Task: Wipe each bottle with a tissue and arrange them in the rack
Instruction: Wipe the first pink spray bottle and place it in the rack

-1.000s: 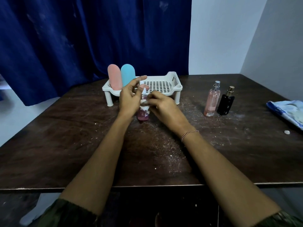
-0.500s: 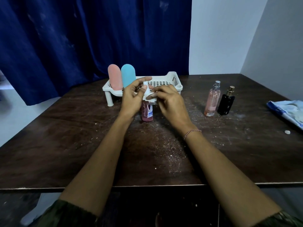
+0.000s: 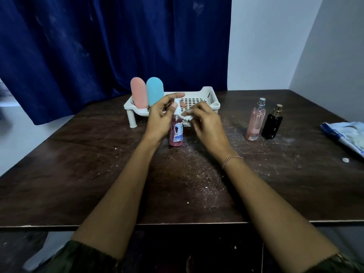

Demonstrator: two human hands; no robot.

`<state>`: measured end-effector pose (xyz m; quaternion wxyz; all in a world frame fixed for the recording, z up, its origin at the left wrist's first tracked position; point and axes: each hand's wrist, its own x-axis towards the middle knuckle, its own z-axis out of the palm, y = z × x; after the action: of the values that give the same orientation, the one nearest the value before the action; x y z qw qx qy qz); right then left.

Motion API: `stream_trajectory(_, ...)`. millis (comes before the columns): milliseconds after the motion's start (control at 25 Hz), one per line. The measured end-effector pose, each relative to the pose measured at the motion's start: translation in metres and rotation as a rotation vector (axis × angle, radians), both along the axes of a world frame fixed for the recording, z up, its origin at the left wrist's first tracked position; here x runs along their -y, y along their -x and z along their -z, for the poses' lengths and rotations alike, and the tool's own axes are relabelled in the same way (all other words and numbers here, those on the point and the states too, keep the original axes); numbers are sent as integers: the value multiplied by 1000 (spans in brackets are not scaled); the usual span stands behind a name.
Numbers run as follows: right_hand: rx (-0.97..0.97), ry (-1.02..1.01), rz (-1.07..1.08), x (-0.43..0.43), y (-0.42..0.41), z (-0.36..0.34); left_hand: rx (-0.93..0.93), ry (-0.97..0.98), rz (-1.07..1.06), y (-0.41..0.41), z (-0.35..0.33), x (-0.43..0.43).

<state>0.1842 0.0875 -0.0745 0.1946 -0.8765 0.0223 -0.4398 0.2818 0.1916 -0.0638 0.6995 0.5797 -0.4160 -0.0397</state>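
A small pink spray bottle (image 3: 176,133) with a blue-and-white label stands upright on the table in front of the white rack (image 3: 208,99). My left hand (image 3: 160,115) pinches its white nozzle top. My right hand (image 3: 204,120) holds a crumpled white tissue (image 3: 186,120) against the bottle's right shoulder. A pink bottle (image 3: 138,93) and a blue bottle (image 3: 154,91) stand in the rack's left end. A pale pink perfume bottle (image 3: 255,121) and a black perfume bottle (image 3: 272,123) stand side by side on the table to the right.
The dark wooden table (image 3: 98,174) is dusted with white specks. A blue-and-white tissue pack (image 3: 346,134) lies at the right edge, with a small white scrap (image 3: 345,160) near it. A blue curtain (image 3: 98,46) hangs behind the rack.
The pink spray bottle, earlier mostly hidden between my hands, now shows its body. My right hand with the tissue has slid off to the bottle's right side; my left hand shifted to the nozzle.
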Motion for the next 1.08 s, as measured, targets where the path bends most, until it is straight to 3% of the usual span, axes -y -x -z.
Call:
stream_trajectory(240, 37, 31, -22, -3, 0, 1, -3, -1, 9, 1, -1, 0)
stream_trajectory(320, -12, -183, -23, 1, -1, 1, -38, -7, 26, 2, -2, 0)
stream_trajectory(480, -50, -997, -320, 7, -5, 1, -59, -20, 20, 3, -2, 0)
stream_trajectory(560, -75, -1199, -402, 7, -6, 3, -60, -20, 13, 2, -2, 0)
stream_trajectory(640, -50, -1274, -442, 7, -5, 2, -79, -23, 13, 1, -1, 1)
stream_trajectory(920, 4, -1268, -435, 4, -1, -4, -68, -25, 2, -2, -1, 1)
stream_trajectory(1080, -10, -575, -254, -3, -2, 0, -40, -12, 11, -5, 0, 1)
